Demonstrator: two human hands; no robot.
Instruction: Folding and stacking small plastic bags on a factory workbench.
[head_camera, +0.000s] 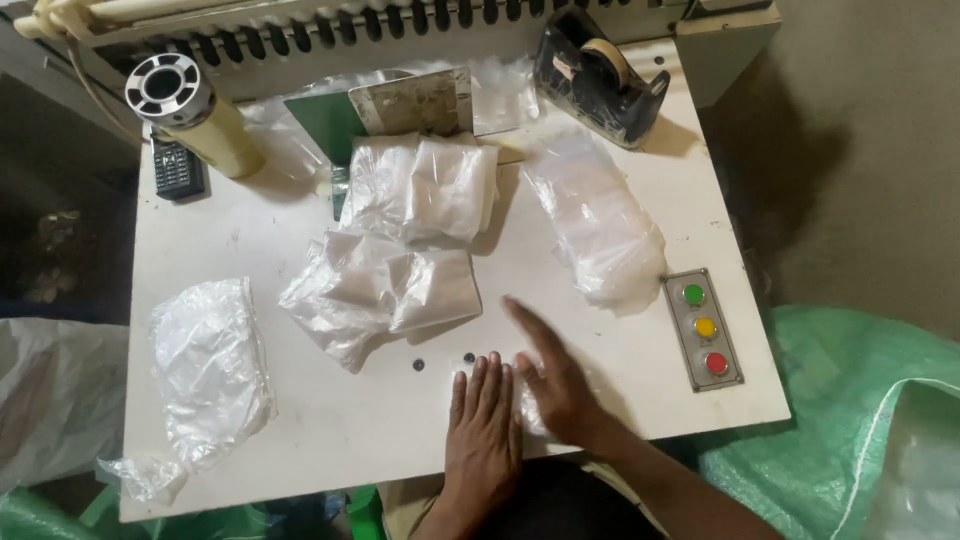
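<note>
Both hands lie flat near the front edge of a white worktable (260, 250). My left hand (484, 420) rests palm down with fingers together. My right hand (553, 375) lies just to its right, fingers stretched toward the table's middle, pressing on a small clear plastic piece (530, 410) that is mostly hidden under the two hands. A crumpled clear plastic bag (375, 290) with white contents sits just beyond the fingertips. Another packed clear bag (425, 188) lies behind it.
A stack of clear bags (598, 225) lies at the right, a crumpled bag (208, 370) at the left. A control panel (703, 328) with green, yellow and red buttons sits at the right edge. A tape dispenser (598, 72), cream spool (190, 110) and calculator (178, 168) stand at the back. A green woven sack (850, 420) is beside the table.
</note>
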